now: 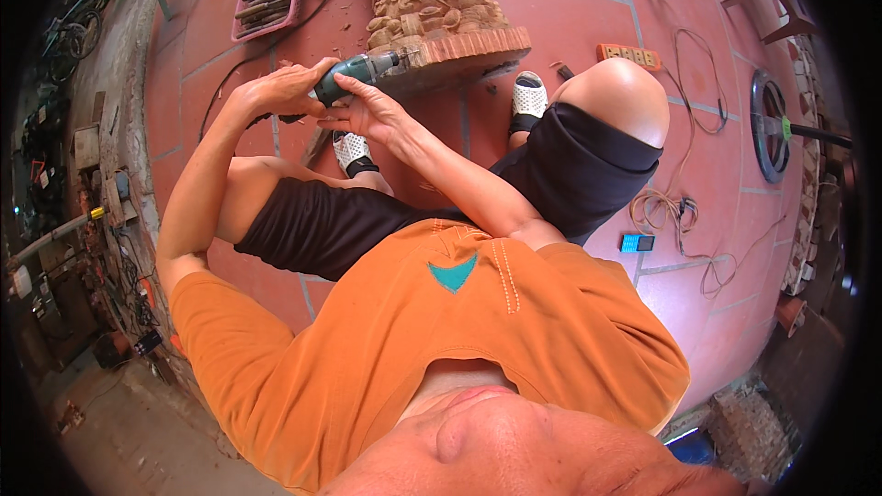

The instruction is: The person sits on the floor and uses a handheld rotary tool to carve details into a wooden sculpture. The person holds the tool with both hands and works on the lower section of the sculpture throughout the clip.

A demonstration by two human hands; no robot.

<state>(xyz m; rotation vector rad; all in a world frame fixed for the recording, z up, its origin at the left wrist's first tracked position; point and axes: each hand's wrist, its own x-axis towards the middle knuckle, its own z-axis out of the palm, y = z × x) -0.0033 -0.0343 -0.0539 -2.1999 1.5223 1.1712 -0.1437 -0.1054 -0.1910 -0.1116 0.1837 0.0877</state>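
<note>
The left hand (289,89) and right hand (369,114) shared a grip around a green die grinder (345,79), left elbow bent outward, right forearm slanting inward. Its nose was at the wooden carving's (436,7) base; beyond lay a pink basket (241,22), rightward an orange power strip (628,57).

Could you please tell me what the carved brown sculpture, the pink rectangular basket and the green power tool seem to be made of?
Carved brown sculpture: apparently wood, matt and unpainted, given the streaked base edge.
Pink rectangular basket: probably moulded plastic, evenly coloured.
Green power tool: likely plastic body; its greyish front may be metal.
</note>
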